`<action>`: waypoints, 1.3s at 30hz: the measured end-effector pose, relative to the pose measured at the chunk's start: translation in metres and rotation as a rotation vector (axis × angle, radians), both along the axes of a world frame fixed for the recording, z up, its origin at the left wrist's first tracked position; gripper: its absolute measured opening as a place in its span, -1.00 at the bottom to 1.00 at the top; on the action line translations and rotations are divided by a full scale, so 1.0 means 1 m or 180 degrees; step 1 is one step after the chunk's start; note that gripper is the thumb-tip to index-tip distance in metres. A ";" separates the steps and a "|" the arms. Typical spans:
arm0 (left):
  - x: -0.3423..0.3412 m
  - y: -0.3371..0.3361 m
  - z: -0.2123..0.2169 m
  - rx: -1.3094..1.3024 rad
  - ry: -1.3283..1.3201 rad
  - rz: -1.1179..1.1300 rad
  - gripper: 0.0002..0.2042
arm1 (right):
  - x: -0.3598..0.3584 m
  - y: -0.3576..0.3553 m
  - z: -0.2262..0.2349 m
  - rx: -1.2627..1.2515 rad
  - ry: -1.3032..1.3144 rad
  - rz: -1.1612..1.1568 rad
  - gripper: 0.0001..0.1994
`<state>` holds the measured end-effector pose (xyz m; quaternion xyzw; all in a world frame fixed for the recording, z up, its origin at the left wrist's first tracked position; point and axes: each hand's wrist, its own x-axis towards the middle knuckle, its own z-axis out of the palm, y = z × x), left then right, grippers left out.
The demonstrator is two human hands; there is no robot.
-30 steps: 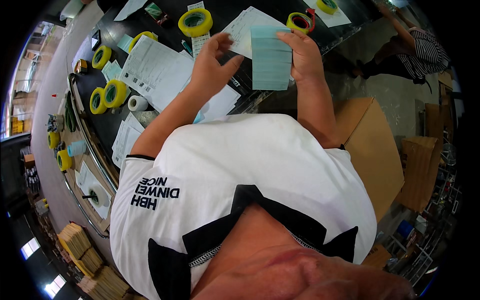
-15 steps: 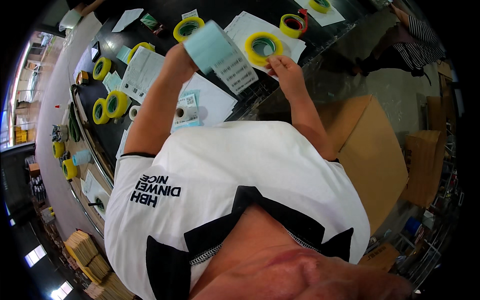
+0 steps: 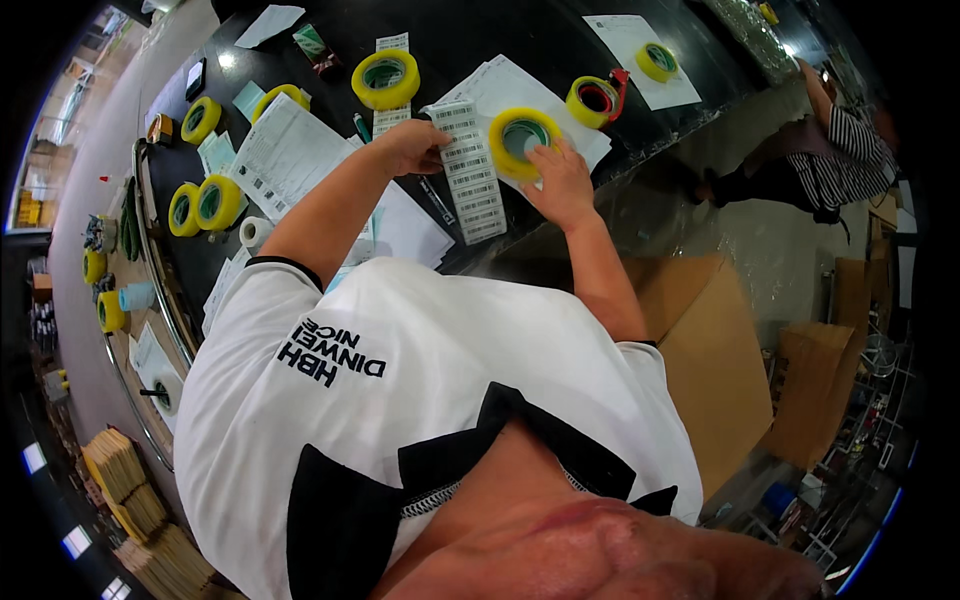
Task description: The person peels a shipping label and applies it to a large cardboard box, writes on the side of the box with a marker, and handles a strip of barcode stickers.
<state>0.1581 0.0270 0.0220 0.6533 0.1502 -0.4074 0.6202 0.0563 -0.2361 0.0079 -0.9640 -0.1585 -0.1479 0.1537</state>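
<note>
A strip of white barcode labels (image 3: 470, 175) lies face up near the table's edge. My left hand (image 3: 412, 146) pinches its left side, fingers closed at the border. Just right of the strip, a yellow roll of packing tape (image 3: 510, 163) rests on white sheets of paper (image 3: 480, 85). My right hand (image 3: 563, 183) is closed on the roll's near right rim, fingertips over the ring and thumb lower down. A black marker-like stick (image 3: 436, 200) lies between the left forearm and the strip. Behind my left hand, another tape roll (image 3: 385, 80) sits on a second label strip (image 3: 391, 120).
A red tape dispenser (image 3: 617, 92) with a yellow roll stands beyond my right hand. Several tape rolls and printed sheets (image 3: 290, 150) cover the table's left part. An open cardboard box (image 3: 690, 350) stands right of me. Another person in stripes (image 3: 845, 160) is at far right.
The label strip came down from its raised, pale-blue-backed position and now lies with barcodes up. My left hand shifted right and lower; my right hand moved onto the tape roll's rim.
</note>
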 end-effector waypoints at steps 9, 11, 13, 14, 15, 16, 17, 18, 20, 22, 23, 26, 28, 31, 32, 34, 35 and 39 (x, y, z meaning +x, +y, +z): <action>0.043 -0.031 -0.001 0.1805 -0.2939 -0.1278 -0.54 | 0.018 -0.004 -0.020 0.0463 0.0373 0.0112 -0.60; 0.051 -0.043 0.010 0.0718 -0.3478 -0.1069 -0.49 | 0.016 -0.009 -0.018 0.0749 0.0313 0.0084 -0.62; 0.059 -0.051 0.009 0.0293 -0.3272 -0.0974 -0.46 | 0.006 -0.014 -0.012 0.1177 0.0281 0.0037 -0.63; 0.066 -0.054 0.006 0.0414 -0.2826 -0.1005 -0.45 | -0.002 -0.018 -0.006 0.1145 0.0201 -0.0026 -0.63; 0.075 -0.059 0.003 0.0507 -0.2390 -0.1062 -0.45 | -0.011 -0.023 0.003 0.1104 0.0107 -0.0123 -0.64; 0.079 -0.061 -0.009 0.0535 -0.2259 -0.1191 -0.44 | -0.017 -0.027 0.010 0.1065 0.0006 -0.0181 -0.64; 0.079 -0.065 -0.021 0.0752 -0.2107 -0.1238 -0.43 | -0.022 -0.032 0.014 0.1063 -0.0029 -0.0237 -0.64; 0.078 -0.072 -0.030 0.0952 -0.1951 -0.1301 -0.42 | -0.027 -0.037 0.018 0.1054 -0.0064 -0.0313 -0.63; 0.077 -0.085 -0.048 0.1342 -0.2091 -0.1452 -0.40 | -0.029 -0.046 0.023 0.1008 -0.0056 -0.0403 -0.62; 0.070 -0.096 -0.057 0.1698 -0.2687 -0.1614 -0.35 | -0.026 -0.047 0.020 0.0968 -0.0058 -0.0393 -0.62; 0.068 -0.094 -0.061 0.1830 -0.2806 -0.1634 -0.35 | -0.022 -0.048 0.018 0.0949 -0.0055 -0.0374 -0.62; 0.052 -0.102 -0.019 0.2164 -0.2993 -0.1726 -0.38 | -0.013 -0.039 0.015 0.1051 0.0001 -0.0153 -0.62; 0.051 -0.089 -0.019 0.2456 -0.3530 -0.1584 -0.46 | -0.005 -0.027 0.014 0.0970 0.0009 -0.0053 -0.61; 0.049 -0.055 -0.021 0.2560 -0.4039 -0.1440 -0.55 | 0.006 -0.011 0.012 0.0915 -0.0069 0.0115 -0.62; 0.048 -0.043 -0.022 0.2517 -0.4167 -0.1405 -0.58 | 0.009 -0.004 0.013 0.0906 -0.0072 0.0149 -0.63; 0.035 -0.018 -0.010 0.2351 -0.4220 -0.1467 -0.62 | 0.013 0.002 0.012 0.0759 -0.0012 0.0219 -0.64; 0.026 -0.005 -0.003 0.2285 -0.4254 -0.1509 -0.64 | 0.016 0.005 0.006 0.0661 0.0037 0.0259 -0.64; -0.005 0.044 0.019 0.1942 -0.4332 -0.1469 -0.70 | 0.012 0.009 -0.022 0.0082 0.0421 0.0162 -0.62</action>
